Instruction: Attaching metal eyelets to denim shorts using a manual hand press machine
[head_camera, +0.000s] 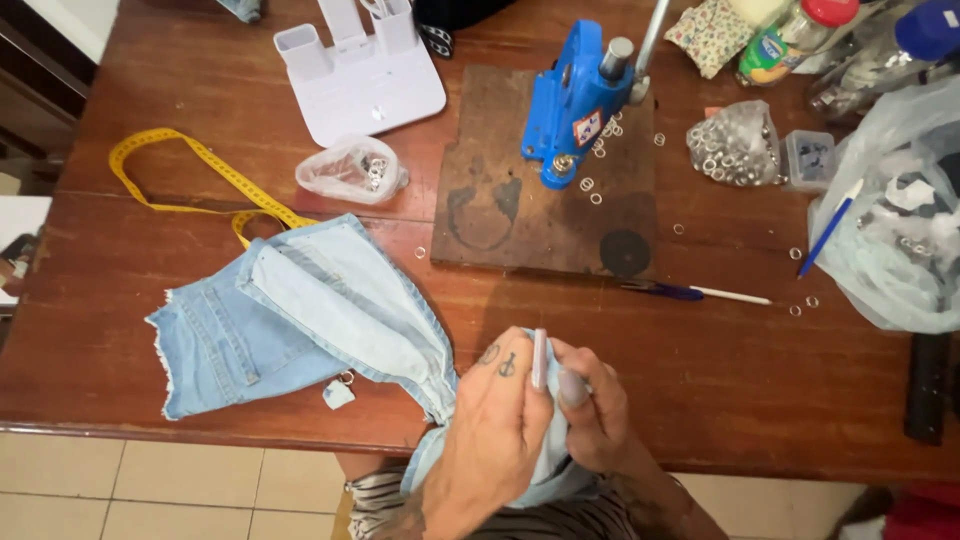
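Both hands are at the near table edge, bunched on one end of the light denim shorts (300, 320). Left hand (495, 430) is closed over the cloth, knuckles up, gripping the fabric. Right hand (590, 415) is closed too, thumb and fingers pinching the same bit of denim just beside the left; a small pale stick-like thing (540, 358) stands upright between the two hands, can't tell which one holds it.

Shorts: long axis runs from the hands up and left across the wooden table (700, 380), frayed hem at the far left end. So the bulk of the cloth lies left of the grip, nearer the left hand.

Relative to the shorts: blue hand press (572, 100) on a brown board (500, 200) is up and right; yellow tape measure (190, 160) up and left; small bag of metal rings (350, 170) just above; blue pen (690, 292) to the right.
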